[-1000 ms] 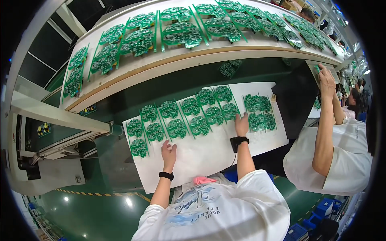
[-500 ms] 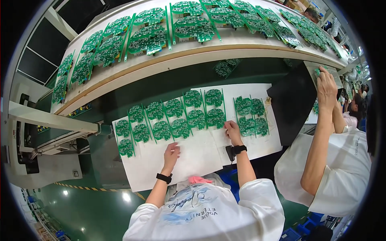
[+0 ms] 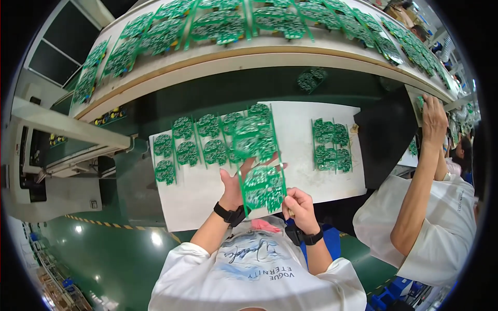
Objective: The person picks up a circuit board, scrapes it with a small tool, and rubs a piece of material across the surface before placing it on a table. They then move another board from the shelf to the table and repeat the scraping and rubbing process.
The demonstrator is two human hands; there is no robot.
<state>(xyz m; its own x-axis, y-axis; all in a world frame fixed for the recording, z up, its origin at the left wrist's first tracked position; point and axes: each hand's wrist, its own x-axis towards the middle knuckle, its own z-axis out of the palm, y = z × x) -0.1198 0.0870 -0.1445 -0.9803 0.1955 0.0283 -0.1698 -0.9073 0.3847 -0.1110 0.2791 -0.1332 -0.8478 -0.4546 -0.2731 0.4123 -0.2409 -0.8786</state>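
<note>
A green circuit board panel [image 3: 263, 187], two rounded boards between side strips, is held up in front of me, slightly blurred and tilted. My right hand [image 3: 302, 208] pinches its lower right corner. Behind the panel my left hand [image 3: 232, 189] is spread, thumb up and fingers showing through the gap between the two boards; whether it touches the panel is unclear. Similar circuit boards [image 3: 188, 153] lie in rows on the white sheet [image 3: 202, 199] at the left, some hidden behind the raised panel. Another group of boards [image 3: 326, 157] rests on the sheet's right side.
Beyond the sheet runs a long white shelf [image 3: 228, 61] loaded with many green boards. A black panel [image 3: 386, 140] stands to the right, beside a co-worker's raised hand [image 3: 434, 122]. A pale metal frame beam [image 3: 72, 124] reaches in from the left.
The panel from the right end of the left-hand rows has been lifted off the sheet and brought toward me. My right hand has moved nearer, and my left has come up behind the panel.
</note>
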